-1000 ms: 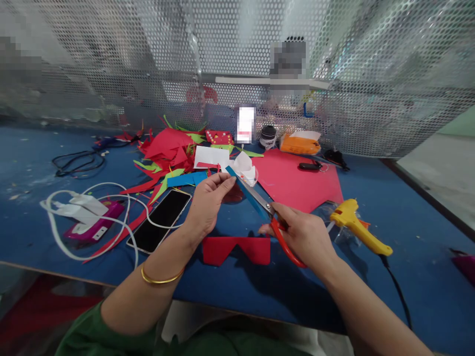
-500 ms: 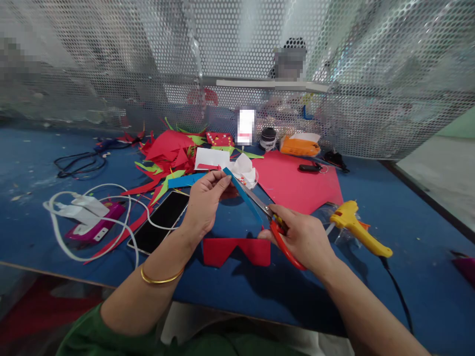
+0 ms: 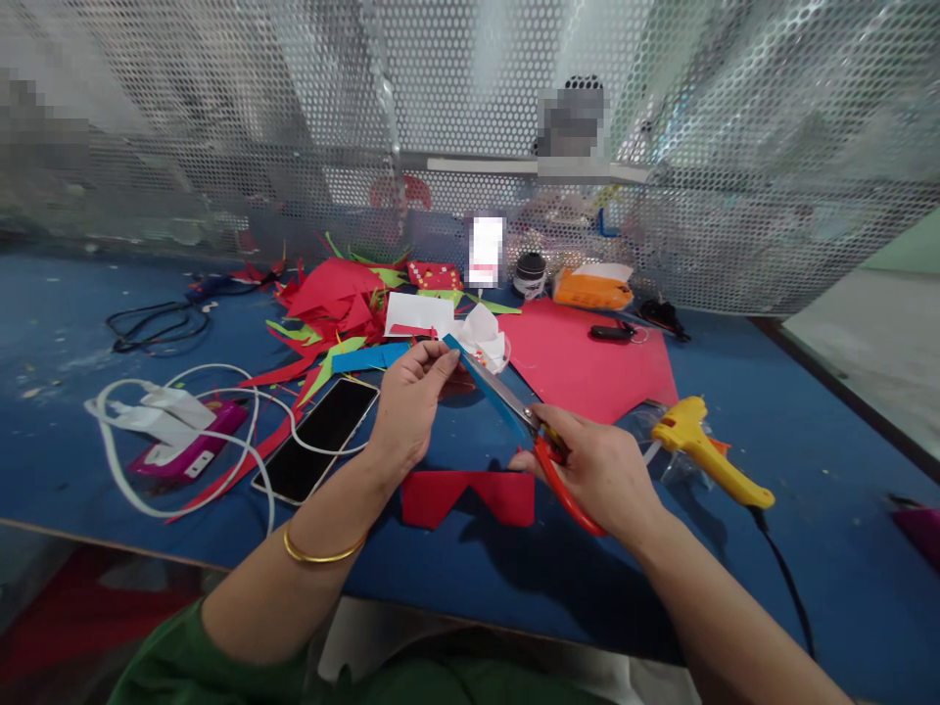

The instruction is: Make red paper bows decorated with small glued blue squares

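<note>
Left hand (image 3: 415, 401): pinching the far end of a blue strip (image 3: 499, 401). Right hand (image 3: 591, 460): gripping red-handled scissors (image 3: 564, 490) alongside it. Below, near side: red cutout (image 3: 470, 497) on the table (image 3: 455, 568).

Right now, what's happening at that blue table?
Someone is working with both bare hands. The left hand pinches one end of a narrow blue strip, and the right hand holds red-handled scissors with the blades along it. A red cut-out piece lies in front of them. The yellow glue gun lies off to the right, and red and green scraps are piled behind the left hand.
</note>
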The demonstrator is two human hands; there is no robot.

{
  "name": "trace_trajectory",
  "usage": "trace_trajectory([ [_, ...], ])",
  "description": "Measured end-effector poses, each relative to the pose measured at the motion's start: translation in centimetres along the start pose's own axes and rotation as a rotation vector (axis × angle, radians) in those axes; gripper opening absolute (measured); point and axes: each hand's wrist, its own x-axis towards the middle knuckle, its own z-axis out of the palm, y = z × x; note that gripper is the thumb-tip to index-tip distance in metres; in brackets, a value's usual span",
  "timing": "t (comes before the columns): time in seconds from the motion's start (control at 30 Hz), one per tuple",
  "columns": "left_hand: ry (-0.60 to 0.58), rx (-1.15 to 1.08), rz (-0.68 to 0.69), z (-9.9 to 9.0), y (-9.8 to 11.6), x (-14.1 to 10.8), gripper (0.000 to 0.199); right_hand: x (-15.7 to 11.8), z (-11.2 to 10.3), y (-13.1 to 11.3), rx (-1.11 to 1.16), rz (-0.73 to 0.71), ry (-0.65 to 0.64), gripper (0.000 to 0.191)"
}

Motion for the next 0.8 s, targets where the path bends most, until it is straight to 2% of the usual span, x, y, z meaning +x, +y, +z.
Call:
trace_trajectory([
  [0.2,-0.018,0.009,-0.014,0.12,-0.14,-0.12,0.01,-0.05,0.09,0.04,-0.004,-0.01,0.026,0.048],
  [0.37,-0.05,0.03,-0.048,0.42,-0.34,-0.48,0.012,-0.1,0.09,0.04,-0.007,0.016,-0.012,0.046],
  [0.57,-0.048,0.056,-0.024,0.44,-0.5,-0.73,0.01,-0.04,0.15,0.13,-0.024,0.024,-0.017,0.042],
  [0.8,-0.075,0.034,-0.097,0.23,-0.24,-0.59,0.015,-0.03,0.04,0.15,-0.016,0.041,-0.059,0.028],
])
